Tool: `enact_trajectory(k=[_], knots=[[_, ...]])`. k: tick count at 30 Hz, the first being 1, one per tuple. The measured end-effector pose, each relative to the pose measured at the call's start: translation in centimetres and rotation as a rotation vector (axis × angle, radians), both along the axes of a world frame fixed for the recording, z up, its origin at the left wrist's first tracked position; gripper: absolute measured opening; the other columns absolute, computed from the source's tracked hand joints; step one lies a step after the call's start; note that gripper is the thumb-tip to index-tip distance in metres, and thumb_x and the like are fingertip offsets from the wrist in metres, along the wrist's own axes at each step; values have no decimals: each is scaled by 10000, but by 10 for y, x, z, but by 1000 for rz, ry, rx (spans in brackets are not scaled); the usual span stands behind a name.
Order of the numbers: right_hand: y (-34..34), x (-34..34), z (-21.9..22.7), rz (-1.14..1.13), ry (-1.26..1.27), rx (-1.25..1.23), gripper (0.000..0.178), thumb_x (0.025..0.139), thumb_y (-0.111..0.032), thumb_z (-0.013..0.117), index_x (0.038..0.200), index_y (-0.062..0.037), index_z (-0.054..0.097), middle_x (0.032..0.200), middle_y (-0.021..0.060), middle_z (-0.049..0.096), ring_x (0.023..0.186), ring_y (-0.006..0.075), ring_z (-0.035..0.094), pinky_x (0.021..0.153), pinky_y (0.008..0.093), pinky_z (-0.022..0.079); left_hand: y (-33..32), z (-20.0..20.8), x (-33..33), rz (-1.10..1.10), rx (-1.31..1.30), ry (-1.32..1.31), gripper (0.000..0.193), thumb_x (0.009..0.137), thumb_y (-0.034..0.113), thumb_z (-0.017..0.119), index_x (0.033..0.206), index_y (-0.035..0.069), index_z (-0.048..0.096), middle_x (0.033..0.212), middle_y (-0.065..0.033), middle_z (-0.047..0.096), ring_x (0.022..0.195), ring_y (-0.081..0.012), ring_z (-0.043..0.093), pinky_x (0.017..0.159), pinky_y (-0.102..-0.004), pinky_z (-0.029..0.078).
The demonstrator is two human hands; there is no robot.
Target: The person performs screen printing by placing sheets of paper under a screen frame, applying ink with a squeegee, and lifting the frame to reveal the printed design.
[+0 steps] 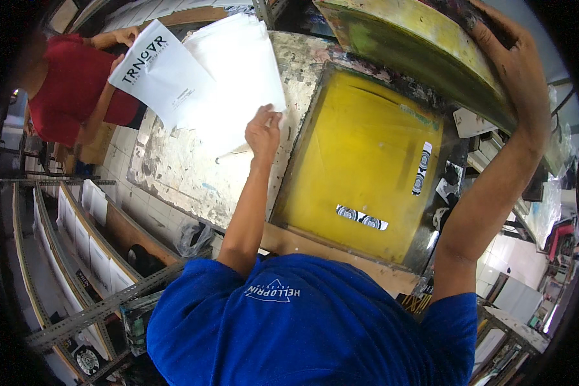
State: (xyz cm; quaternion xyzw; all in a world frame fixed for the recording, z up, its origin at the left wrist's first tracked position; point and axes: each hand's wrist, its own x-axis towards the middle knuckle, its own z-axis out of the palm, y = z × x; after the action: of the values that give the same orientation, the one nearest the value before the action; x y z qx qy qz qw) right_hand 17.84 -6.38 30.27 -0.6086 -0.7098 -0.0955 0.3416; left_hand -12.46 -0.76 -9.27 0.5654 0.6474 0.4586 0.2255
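Note:
My left hand [264, 133] is at the right edge of a stack of white sheets or flat bags [241, 77], its fingers bent and pinching at the corner of the top one. My right hand [509, 61] is raised at the upper right, wrapped over the edge of a tilted screen-printing frame [418, 55] smeared with yellow-green. Below that frame lies a flat yellow printing bed [360, 154]. Stuck to it are two short strips with black round patterns, one strip [361, 217] near the front and another strip [422, 168] toward the right.
At the left, a person in a red shirt [71, 90] holds up a white sheet with black print [164, 74]. The stack rests on a paint-stained table [174, 174]. A metal rack [87, 238] with upright boards stands lower left, near a clear plastic bag [194, 238].

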Motion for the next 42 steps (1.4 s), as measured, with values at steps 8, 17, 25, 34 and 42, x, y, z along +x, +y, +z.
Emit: enact_trajectory(k=[8, 17, 25, 34, 42], knots=[[50, 98, 22, -47, 368, -504, 394, 870, -276, 727, 1159, -10, 753, 1011, 166, 768, 868, 234, 707, 814, 344, 547, -79, 15, 36, -529, -180, 594, 541, 946, 505, 647, 1363, 160, 657, 1591, -129, 428, 1492, -437, 313, 1206, -622, 208], [0, 19, -6, -6, -78, 28, 410, 884, -346, 749, 1123, -13, 761, 1034, 192, 758, 927, 269, 713, 849, 359, 539, -71, -31, 148, -894, 95, 600, 622, 893, 450, 693, 1445, 189, 571, 1615, -97, 382, 1512, -414, 261, 1220, -633, 160], [17, 45, 0, 127, 77, -121, 368, 883, -311, 743, 1081, -2, 770, 956, 183, 772, 803, 253, 718, 787, 344, 547, -96, -27, 197, -1090, 86, 645, 642, 908, 475, 667, 1478, 212, 535, 1644, -79, 329, 1539, -375, 211, 1244, -599, 131], [2, 36, 6, 211, 132, -128, 375, 889, -309, 739, 1103, -3, 769, 1001, 168, 775, 839, 244, 721, 813, 341, 551, -114, -25, 187, -1106, 90, 602, 636, 900, 449, 678, 1463, 184, 543, 1642, -90, 327, 1531, -390, 220, 1237, -608, 146], [20, 45, -11, 73, 58, -91, 414, 886, -338, 758, 1120, 4, 762, 1019, 169, 774, 851, 251, 721, 817, 341, 552, -120, -28, 186, -1123, 127, 619, 621, 941, 465, 625, 1486, 188, 514, 1634, -94, 343, 1531, -386, 224, 1229, -622, 152]])
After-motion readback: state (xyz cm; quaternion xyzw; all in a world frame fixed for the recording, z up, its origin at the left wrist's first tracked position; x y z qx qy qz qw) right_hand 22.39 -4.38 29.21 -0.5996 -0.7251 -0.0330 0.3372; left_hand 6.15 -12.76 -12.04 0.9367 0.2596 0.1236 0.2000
